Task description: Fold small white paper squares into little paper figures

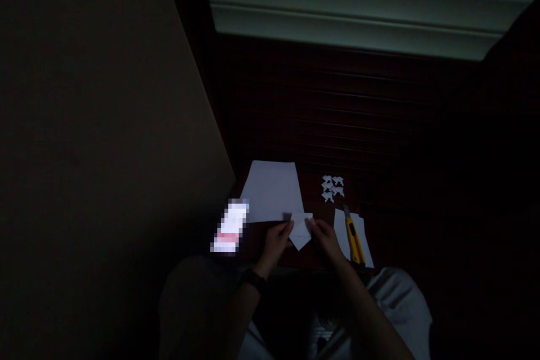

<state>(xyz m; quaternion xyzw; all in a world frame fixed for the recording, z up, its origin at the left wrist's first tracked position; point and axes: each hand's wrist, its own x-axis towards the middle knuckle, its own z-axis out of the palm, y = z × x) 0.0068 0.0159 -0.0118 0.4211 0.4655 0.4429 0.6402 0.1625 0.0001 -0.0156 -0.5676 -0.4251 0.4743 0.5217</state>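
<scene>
A small piece of folded white paper [300,230] with a pointed lower end is held between both hands, above the near part of a dark table. My left hand [277,241] pinches its left edge between thumb and fingers. On the opposite edge, my right hand [325,234] grips the paper in the same way. Behind it lies a large white sheet [273,191], its lower right corner close to the folded piece. Dim light hides the finer creases and some fingers.
Several small folded paper shapes [332,188] sit at the back right. A yellow utility knife [354,239] rests on white paper [341,230] at the right. A lit, blurred-out phone-like screen [230,228] is at the left. A wall [126,95] rises on the left.
</scene>
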